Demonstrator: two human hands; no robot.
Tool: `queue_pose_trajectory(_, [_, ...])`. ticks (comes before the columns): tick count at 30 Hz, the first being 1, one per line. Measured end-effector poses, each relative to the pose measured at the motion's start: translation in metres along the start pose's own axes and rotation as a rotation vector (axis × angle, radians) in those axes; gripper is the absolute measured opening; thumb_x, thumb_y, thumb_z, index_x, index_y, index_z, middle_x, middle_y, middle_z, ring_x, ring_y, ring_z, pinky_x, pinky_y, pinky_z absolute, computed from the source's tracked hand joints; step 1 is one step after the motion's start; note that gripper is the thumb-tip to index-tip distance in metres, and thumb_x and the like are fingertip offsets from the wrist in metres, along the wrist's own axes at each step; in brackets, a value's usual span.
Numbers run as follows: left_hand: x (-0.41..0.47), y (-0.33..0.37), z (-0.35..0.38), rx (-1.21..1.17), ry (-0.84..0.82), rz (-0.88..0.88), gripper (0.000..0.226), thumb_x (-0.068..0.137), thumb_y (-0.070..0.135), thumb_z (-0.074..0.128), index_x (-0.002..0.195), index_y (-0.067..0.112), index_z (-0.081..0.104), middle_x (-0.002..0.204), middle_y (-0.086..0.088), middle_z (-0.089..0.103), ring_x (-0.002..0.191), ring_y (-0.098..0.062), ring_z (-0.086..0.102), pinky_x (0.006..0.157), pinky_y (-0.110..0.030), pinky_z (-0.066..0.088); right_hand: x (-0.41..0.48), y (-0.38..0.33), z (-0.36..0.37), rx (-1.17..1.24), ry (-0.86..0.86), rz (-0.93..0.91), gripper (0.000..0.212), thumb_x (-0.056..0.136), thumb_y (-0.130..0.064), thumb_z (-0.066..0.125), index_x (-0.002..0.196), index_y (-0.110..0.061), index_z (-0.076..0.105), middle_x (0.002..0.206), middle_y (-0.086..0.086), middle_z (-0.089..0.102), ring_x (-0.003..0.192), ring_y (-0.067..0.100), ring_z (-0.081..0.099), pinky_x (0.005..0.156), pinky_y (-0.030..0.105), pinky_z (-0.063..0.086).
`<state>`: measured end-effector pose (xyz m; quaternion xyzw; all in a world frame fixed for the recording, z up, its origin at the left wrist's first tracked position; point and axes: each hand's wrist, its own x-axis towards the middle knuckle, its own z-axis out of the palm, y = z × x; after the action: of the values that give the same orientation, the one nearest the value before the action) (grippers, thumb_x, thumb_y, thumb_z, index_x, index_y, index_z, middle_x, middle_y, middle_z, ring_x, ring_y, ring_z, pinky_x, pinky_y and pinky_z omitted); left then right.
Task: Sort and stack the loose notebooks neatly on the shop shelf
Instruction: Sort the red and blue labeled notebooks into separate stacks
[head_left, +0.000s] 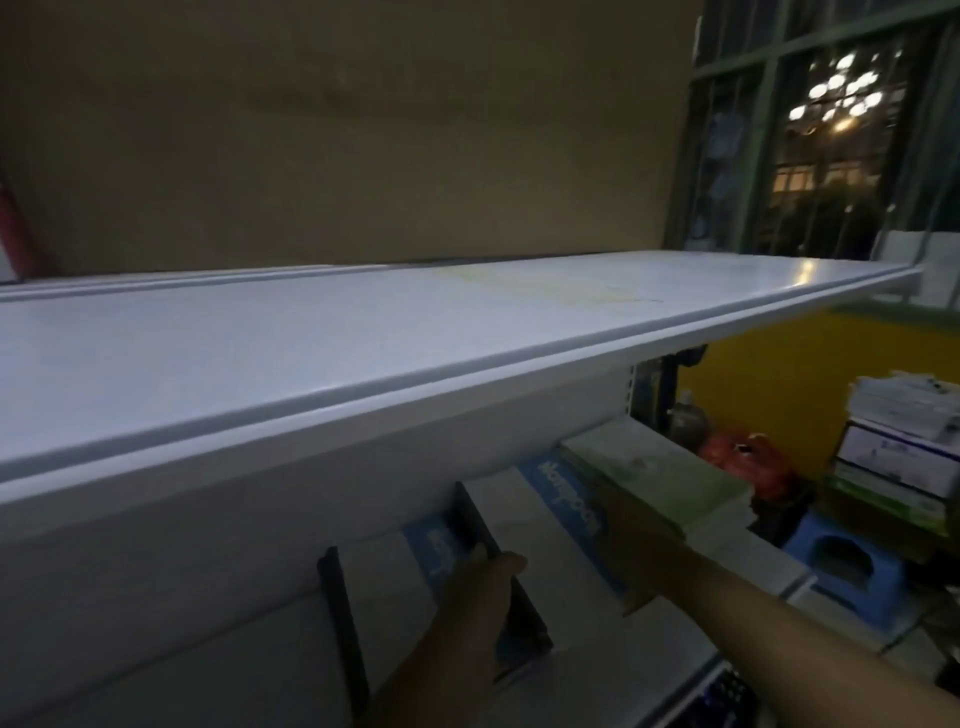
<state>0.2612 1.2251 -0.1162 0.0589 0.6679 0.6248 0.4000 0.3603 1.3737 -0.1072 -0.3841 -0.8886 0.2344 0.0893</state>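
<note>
Left hand grips notebook — right hand beside green stack.

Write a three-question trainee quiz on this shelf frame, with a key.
1. True or false: a stack of notebooks sits on the upper shelf.
2. What colour is the stool on the floor at the right? A red, B blue, C green.
3. Which hand holds the black-edged notebook below that shelf?
Key: 1 false; 2 B; 3 the left hand.
</note>
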Motion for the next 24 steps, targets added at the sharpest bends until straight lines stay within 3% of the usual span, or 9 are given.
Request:
queue_pose_trajectory(2, [0.003, 0.002, 0.011, 0.049, 0.012, 0.000, 0.072, 0.092, 0.023, 0.060, 0.150, 0.012, 0.018, 0.158, -0.005, 0.015, 0.141, -0.029, 0.025, 0.112, -0.039, 0.030, 0.021, 0.003, 0.005, -0.045, -0.055, 0.015, 0.045, 0.095, -0.019, 0.047, 0.139, -0.015, 0.041, 0.142, 0.004, 0.044, 0.126, 0.023, 0.047, 0.101, 0.030, 0.042])
queue_pose_trajectory(4, [0.005, 0.001, 0.021, 0.091, 0.025, 0.029, 0.068, 0.094, 0.022, 0.056, 0.150, 0.011, 0.019, 0.156, -0.007, 0.018, 0.138, -0.029, 0.029, 0.105, -0.032, 0.033, 0.029, -0.002, 0.012, -0.175, -0.094, -0.017, 0.035, 0.097, -0.022, 0.046, 0.129, -0.009, 0.048, 0.132, 0.009, 0.053, 0.117, 0.024, 0.053, 0.095, 0.030, 0.046])
queue_pose_trajectory(7, [0.008, 0.001, 0.032, 0.124, 0.065, 0.076, 0.061, 0.095, 0.018, 0.054, 0.148, 0.009, 0.024, 0.151, -0.010, 0.028, 0.123, -0.027, 0.042, 0.089, -0.026, 0.034, 0.026, -0.002, 0.026, -0.217, -0.082, -0.059, 0.040, 0.099, -0.020, 0.037, 0.138, -0.010, 0.038, 0.143, 0.010, 0.041, 0.128, 0.025, 0.044, 0.106, 0.034, 0.038])
queue_pose_trajectory(12, [0.021, -0.013, 0.039, 0.175, 0.101, 0.091, 0.076, 0.094, 0.023, 0.055, 0.152, 0.014, 0.008, 0.159, -0.005, 0.009, 0.141, -0.026, 0.025, 0.104, -0.029, 0.030, 0.026, 0.007, 0.035, -0.149, 0.009, -0.082, 0.042, 0.099, -0.022, 0.038, 0.141, -0.015, 0.038, 0.146, 0.007, 0.039, 0.127, 0.026, 0.045, 0.101, 0.033, 0.041])
queue_pose_trajectory(14, [0.023, -0.016, 0.039, 0.164, 0.078, 0.096, 0.076, 0.094, 0.023, 0.055, 0.152, 0.014, 0.007, 0.159, -0.005, 0.012, 0.132, -0.023, 0.037, 0.099, -0.028, 0.032, 0.025, 0.008, 0.036, -0.128, 0.017, -0.075, 0.042, 0.099, -0.022, 0.037, 0.140, -0.017, 0.038, 0.145, 0.006, 0.039, 0.126, 0.025, 0.046, 0.100, 0.033, 0.042])
queue_pose_trajectory(20, [0.027, 0.011, 0.028, 0.258, 0.033, 0.041, 0.071, 0.094, 0.021, 0.055, 0.150, 0.005, 0.014, 0.154, -0.012, 0.022, 0.135, -0.030, 0.033, 0.092, -0.025, 0.036, 0.021, -0.002, 0.032, -0.194, -0.015, -0.045, 0.035, 0.097, -0.018, 0.038, 0.131, -0.011, 0.043, 0.130, 0.013, 0.053, 0.115, 0.029, 0.054, 0.093, 0.035, 0.047])
queue_pose_trajectory(22, [0.015, 0.024, 0.010, 0.393, -0.014, 0.158, 0.063, 0.096, 0.023, 0.052, 0.149, 0.009, 0.021, 0.154, -0.006, 0.025, 0.138, -0.027, 0.030, 0.105, -0.026, 0.032, 0.019, -0.007, 0.029, -0.271, -0.030, -0.051, 0.034, 0.096, -0.016, 0.038, 0.128, -0.008, 0.047, 0.127, 0.014, 0.056, 0.113, 0.030, 0.055, 0.092, 0.035, 0.047])
queue_pose_trajectory(24, [-0.006, 0.037, -0.025, 0.707, -0.047, 0.322, 0.037, 0.099, 0.026, 0.045, 0.134, 0.015, 0.046, 0.139, -0.001, 0.045, 0.138, -0.025, 0.033, 0.106, -0.025, 0.032, 0.018, -0.016, 0.025, -0.333, 0.000, -0.059, 0.032, 0.095, -0.015, 0.041, 0.122, -0.006, 0.053, 0.125, 0.016, 0.056, 0.113, 0.031, 0.055, 0.091, 0.036, 0.045])
